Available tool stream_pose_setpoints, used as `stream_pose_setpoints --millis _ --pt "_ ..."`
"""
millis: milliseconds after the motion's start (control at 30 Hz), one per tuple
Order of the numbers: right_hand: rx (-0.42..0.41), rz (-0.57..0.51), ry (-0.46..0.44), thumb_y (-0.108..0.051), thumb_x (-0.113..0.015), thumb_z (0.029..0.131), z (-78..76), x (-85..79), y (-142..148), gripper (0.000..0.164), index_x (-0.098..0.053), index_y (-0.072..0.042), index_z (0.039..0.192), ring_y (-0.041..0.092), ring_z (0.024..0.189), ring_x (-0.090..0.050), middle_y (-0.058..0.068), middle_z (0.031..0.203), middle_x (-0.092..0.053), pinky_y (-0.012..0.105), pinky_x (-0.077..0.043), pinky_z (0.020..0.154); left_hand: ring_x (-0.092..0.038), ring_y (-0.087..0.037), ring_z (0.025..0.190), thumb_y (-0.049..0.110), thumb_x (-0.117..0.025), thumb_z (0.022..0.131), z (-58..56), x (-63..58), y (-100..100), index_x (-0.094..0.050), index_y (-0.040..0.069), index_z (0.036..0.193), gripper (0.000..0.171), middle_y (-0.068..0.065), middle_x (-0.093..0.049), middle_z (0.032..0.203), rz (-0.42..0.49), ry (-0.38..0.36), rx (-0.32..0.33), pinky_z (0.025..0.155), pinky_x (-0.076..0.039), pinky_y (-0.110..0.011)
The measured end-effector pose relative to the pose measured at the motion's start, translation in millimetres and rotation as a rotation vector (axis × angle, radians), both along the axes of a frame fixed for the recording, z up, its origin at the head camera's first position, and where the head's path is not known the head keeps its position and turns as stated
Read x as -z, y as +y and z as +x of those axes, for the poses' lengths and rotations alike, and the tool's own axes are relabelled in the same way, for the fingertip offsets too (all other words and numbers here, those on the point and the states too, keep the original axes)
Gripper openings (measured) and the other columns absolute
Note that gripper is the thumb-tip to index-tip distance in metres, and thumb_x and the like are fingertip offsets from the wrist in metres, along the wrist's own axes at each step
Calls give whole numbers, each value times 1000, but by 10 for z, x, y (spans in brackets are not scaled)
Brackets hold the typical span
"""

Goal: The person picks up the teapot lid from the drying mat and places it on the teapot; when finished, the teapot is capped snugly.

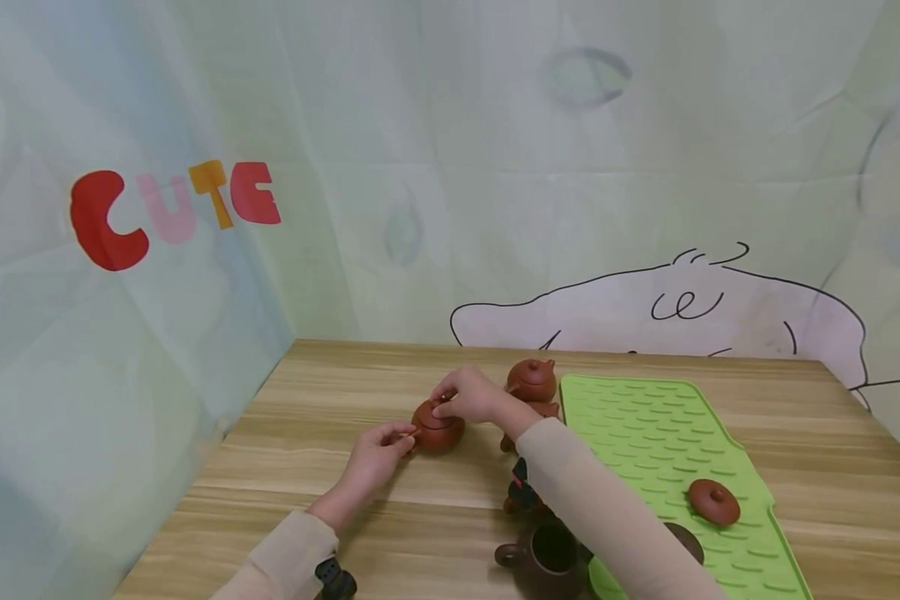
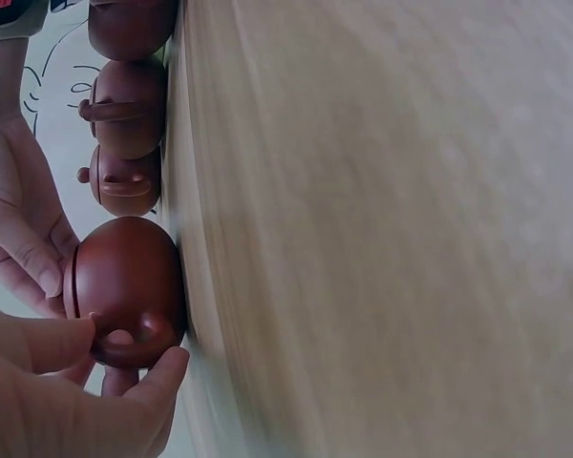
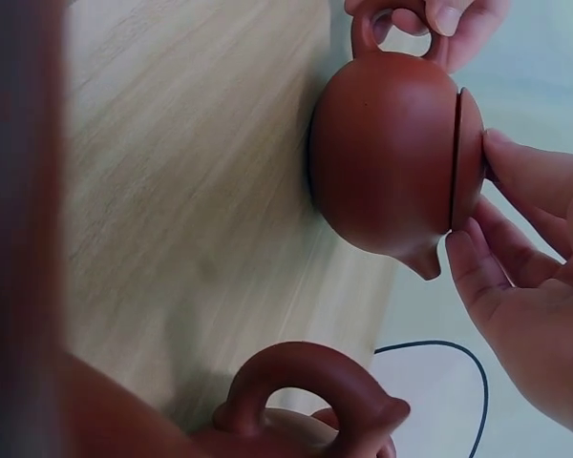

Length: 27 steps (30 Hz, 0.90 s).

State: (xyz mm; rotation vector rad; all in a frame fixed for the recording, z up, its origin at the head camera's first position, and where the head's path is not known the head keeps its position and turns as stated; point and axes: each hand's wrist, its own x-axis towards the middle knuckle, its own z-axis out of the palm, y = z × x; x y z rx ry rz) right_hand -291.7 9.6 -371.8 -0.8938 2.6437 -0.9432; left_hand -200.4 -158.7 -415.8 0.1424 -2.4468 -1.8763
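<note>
A reddish-brown clay teapot (image 1: 439,437) stands on the wooden table (image 1: 330,375) with its lid (image 3: 470,157) seated on top. My left hand (image 1: 377,457) pinches the teapot's loop handle (image 2: 134,355) between thumb and fingers. From above, my right hand (image 1: 471,395) holds the lid with thumb and fingertips; its knob is mostly hidden by them. The short spout (image 3: 422,260) points away from the left hand.
Right of the hands runs a row of reddish teapots (image 1: 532,381), partly covered by the right forearm. Nearer stands a dark, lidless teapot (image 1: 547,567). A green mat (image 1: 630,417) bears a reddish lid (image 1: 715,502) and a dark lid (image 1: 686,542).
</note>
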Motion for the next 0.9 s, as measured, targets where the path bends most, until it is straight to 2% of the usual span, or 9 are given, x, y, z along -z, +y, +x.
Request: stream_pose_setpoints --millis 267,467,600,733,800,900 --pt "7 -13 -13 -11 -73 85 3 18 -6 16 -74 -5 101 21 100 -60 8 104 -70 34 -50 89 -66 -18 84 -9 -55 91 11 -8 12 -61 -17 107 20 -21 -66 93 49 -3 -3 75 -55 -24" --pt "29 -16 -49 -16 -71 87 6 -35 22 26 -71 -5 110 25 110 -59 8 112 -68 37 -49 93 -63 -16 84 -7 -56 91 4 -23 8 -63 -14 108 20 -17 -65 93 6 -33 -5 76 -54 -27" --pt "53 -62 -91 -19 -69 89 25 -156 98 30 -68 -6 117 27 114 -58 10 117 -66 38 -50 91 -61 -19 89 1 -58 92 -3 -73 0 -64 -9 111 22 -15 -65 99 -69 -81 1 81 -52 -33" --pt "77 -106 -101 -21 -68 90 72 -338 238 31 -68 -9 119 26 115 -57 11 119 -66 39 -50 91 -58 -28 102 9 -60 93 4 -146 12 -60 -6 119 30 -19 -62 111 -93 -98 1 87 -48 -39" --pt "77 -125 -89 -22 -68 90 101 -430 341 32 -67 -10 120 26 115 -58 9 118 -66 39 -50 92 -55 -32 110 10 -60 93 18 -190 34 -57 -6 124 35 -23 -58 118 -74 -80 -4 91 -47 -42" --pt "70 -156 -77 -24 -68 91 153 -554 540 34 -66 -10 121 26 114 -59 8 119 -65 40 -50 92 -50 -36 118 10 -62 92 56 -252 100 -57 -6 125 37 -25 -55 125 -69 -13 -31 97 -44 -47"
